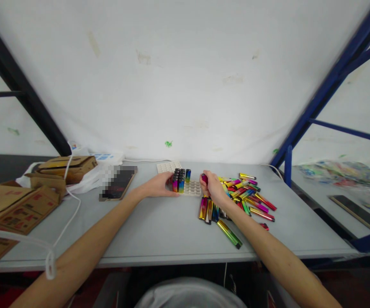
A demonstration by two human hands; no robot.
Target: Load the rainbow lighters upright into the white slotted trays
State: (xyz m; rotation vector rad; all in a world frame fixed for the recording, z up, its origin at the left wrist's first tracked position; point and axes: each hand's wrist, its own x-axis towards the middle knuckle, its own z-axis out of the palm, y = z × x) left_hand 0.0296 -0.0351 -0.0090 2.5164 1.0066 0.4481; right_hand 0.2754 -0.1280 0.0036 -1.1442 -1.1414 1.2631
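Observation:
Metallic-coloured lighters (181, 185) stand upright in rows in a white tray with round holes (193, 188). My left hand (157, 185) is closed around the left end of this tray, thumb in front and fingers behind. Just right of the tray, my right hand (215, 188) grips a dark red lighter (205, 178) in a closed fist. Below and beside that hand lies a loose pile of shiny lighters (244, 190) in several colours. A green and gold lighter (229, 234) lies nearest the table's front edge.
Another white holed tray (168, 166) lies behind the first. A phone (120, 183), partly pixelated, rests left of my left hand. Cardboard boxes (21, 207) and a white cable (75, 209) occupy the table's left side. Blue metal framing (319, 98) rises at the right.

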